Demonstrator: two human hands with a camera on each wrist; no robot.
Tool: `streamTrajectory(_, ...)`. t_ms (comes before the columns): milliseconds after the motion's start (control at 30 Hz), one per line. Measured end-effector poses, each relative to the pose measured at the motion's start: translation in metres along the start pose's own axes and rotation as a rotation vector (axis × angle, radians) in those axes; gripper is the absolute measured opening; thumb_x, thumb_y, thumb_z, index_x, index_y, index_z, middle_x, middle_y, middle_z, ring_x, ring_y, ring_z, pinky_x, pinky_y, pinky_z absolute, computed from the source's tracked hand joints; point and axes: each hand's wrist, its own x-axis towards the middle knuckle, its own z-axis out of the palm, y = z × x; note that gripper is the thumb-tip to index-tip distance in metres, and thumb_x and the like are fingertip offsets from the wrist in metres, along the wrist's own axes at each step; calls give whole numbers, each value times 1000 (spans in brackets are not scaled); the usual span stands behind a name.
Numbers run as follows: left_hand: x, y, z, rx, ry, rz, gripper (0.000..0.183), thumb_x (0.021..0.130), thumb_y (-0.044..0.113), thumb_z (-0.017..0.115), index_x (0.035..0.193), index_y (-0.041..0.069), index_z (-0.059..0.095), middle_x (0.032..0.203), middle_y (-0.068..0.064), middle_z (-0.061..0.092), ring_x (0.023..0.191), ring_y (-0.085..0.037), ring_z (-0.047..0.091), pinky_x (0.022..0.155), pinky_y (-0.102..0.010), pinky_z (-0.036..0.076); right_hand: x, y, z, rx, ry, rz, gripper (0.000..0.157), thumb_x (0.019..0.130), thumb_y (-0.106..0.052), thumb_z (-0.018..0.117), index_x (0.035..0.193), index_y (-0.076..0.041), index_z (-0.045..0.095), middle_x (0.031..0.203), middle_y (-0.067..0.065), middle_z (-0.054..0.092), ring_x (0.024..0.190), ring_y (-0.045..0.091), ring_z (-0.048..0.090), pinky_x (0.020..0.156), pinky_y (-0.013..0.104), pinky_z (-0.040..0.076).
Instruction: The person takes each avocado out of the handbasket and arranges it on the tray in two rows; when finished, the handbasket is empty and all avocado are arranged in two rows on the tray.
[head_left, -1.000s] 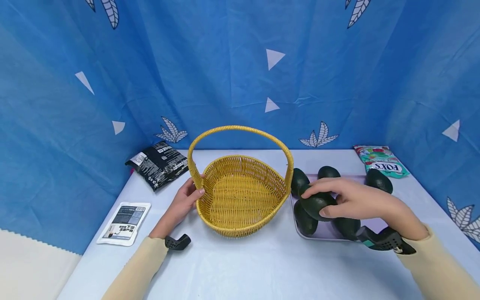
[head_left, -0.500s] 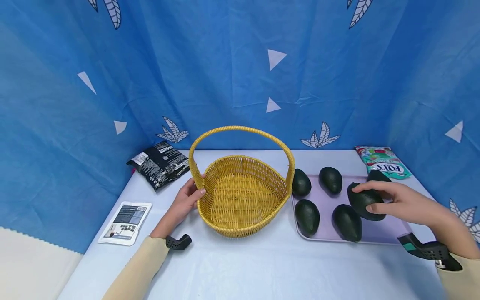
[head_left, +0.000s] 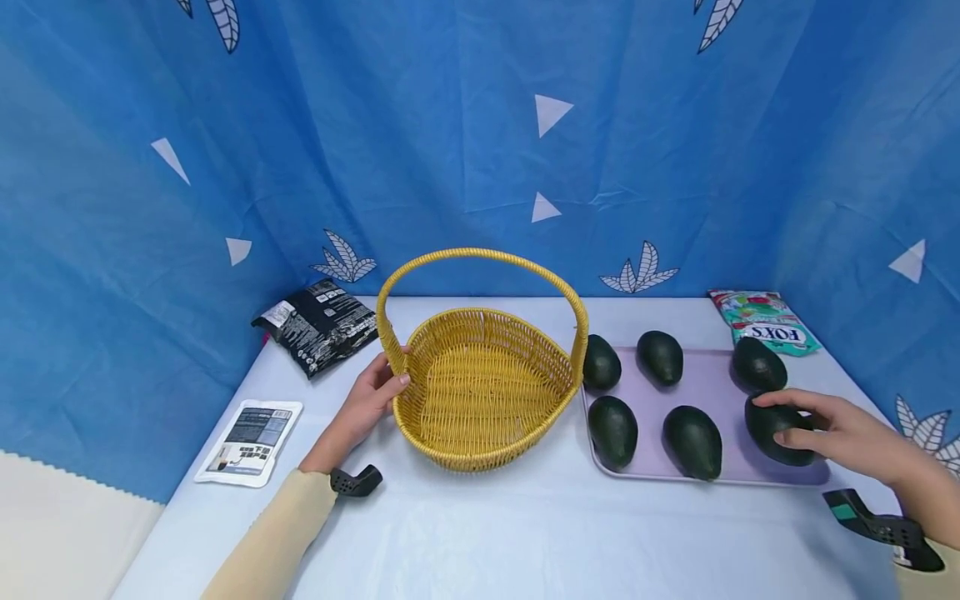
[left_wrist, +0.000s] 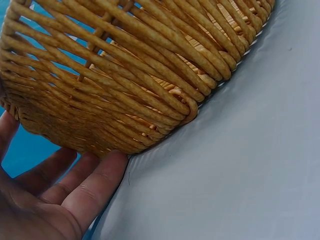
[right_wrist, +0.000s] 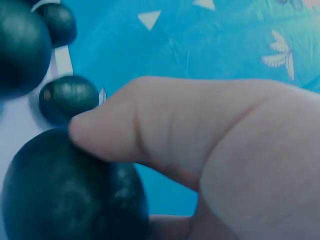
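A yellow wicker basket [head_left: 471,398] with a tall hoop handle stands mid-table, with nothing inside it. My left hand [head_left: 369,398] holds its left side, thumb over the rim at the handle's foot; in the left wrist view the fingers lie against the woven outside wall [left_wrist: 115,75]. At the front right corner of a lilac tray [head_left: 731,477], my right hand [head_left: 851,435] grips a dark green avocado [head_left: 776,432] between thumb and fingers. The right wrist view shows the thumb pressing on this avocado [right_wrist: 70,195]. Whether its underside touches the tray is hidden.
Several other avocados, among them a front middle avocado [head_left: 692,443] and a back right avocado [head_left: 757,364], lie on the tray. A green FOX'S packet [head_left: 767,323] lies behind it. At left are a black packet [head_left: 318,327] and a white pouch [head_left: 250,442]. Blue cloth [head_left: 480,150] hangs behind.
My right hand has carried the avocado rightward and lowered it from above the tray's left part to its front right corner. My left hand and the basket have stayed put.
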Motion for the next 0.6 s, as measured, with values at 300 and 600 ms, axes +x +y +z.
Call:
streamTrajectory(300,1,1,-1,1,-1,3,61,103,17,57,159,17,34,156,-23,41,115,-11,54,81,-21,58,1,20,-5,50,-39,114,46,96,-17,65,135,4,52,140,49,34,99,41,62,64,41,55)
streamTrajectory(600,1,1,-1,-17,-8,-7,61,103,17,57,159,17,33,156,-23,40,114,-12,55,80,-21,58,2,29,-8,66,-104,169,46,97,-14,64,134,7,50,138,51,30,107,58,54,71,51,61)
